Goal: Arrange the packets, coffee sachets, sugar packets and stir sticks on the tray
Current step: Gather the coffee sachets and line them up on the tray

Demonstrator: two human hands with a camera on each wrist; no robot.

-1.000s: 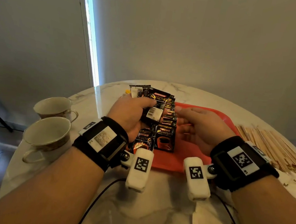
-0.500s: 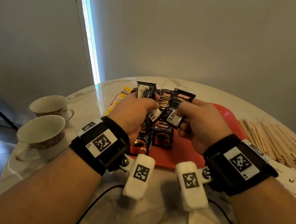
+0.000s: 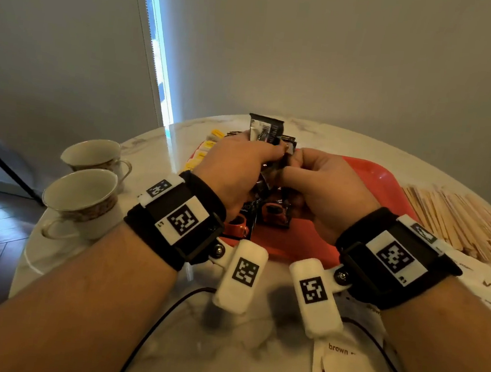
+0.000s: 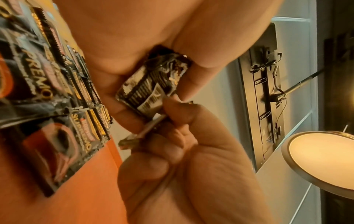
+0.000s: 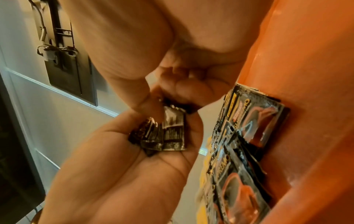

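Marble tabletop [image 3: 236,351], head view: your left hand [image 3: 233,172] and right hand [image 3: 325,188] both pinch glossy black coffee sachets [image 3: 266,130] above the red tray [image 3: 369,180]; flat wooden stir sticks [image 3: 458,220] lie right. Left wrist view: crinkled foil, thumb-pinched. Right wrist view: slick film could slip out and scatter the overlapped sachet row [image 5: 247,136].

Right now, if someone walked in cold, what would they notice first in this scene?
Both hands, the left hand and the right hand, meet over the red tray, gripping black coffee sachets. More sachets lie in rows on the tray below. A heap of wooden stir sticks sits right of the tray, two teacups to its left.
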